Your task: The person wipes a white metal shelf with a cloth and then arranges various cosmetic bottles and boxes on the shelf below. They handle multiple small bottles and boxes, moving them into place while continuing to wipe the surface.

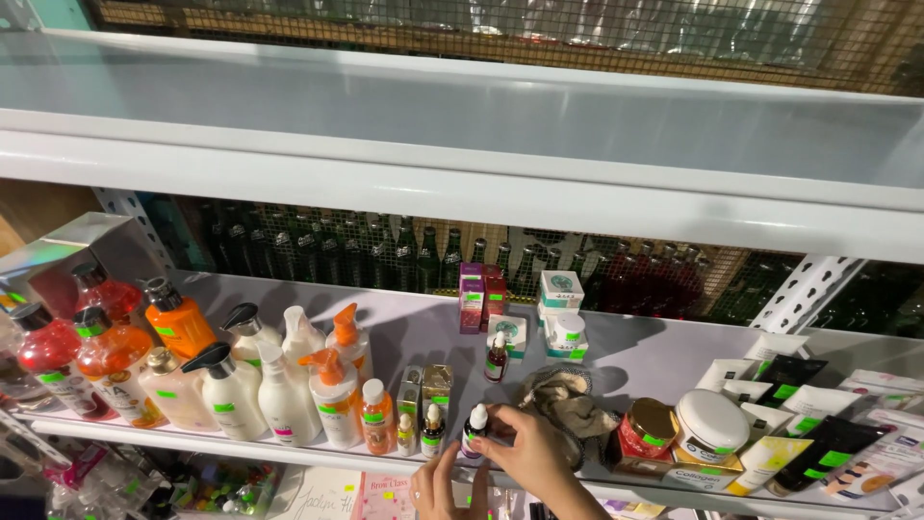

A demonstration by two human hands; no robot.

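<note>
Pinching the small dropper bottle (474, 430) between thumb and fingertips, the right hand (531, 453) is closed on it at the lower centre of the frame, at the front edge of the white shelf (664, 356). That bottle stands upright, long axis vertical, and lies just left of the palm. Below it, the left hand (440, 491) comes up with fingers spread, empty, close under the bottle's base but seemingly not touching; the right is the nearer. Just left stands another dropper bottle (432, 429), and a crumpled cloth (570, 403) lies to the right.
</note>
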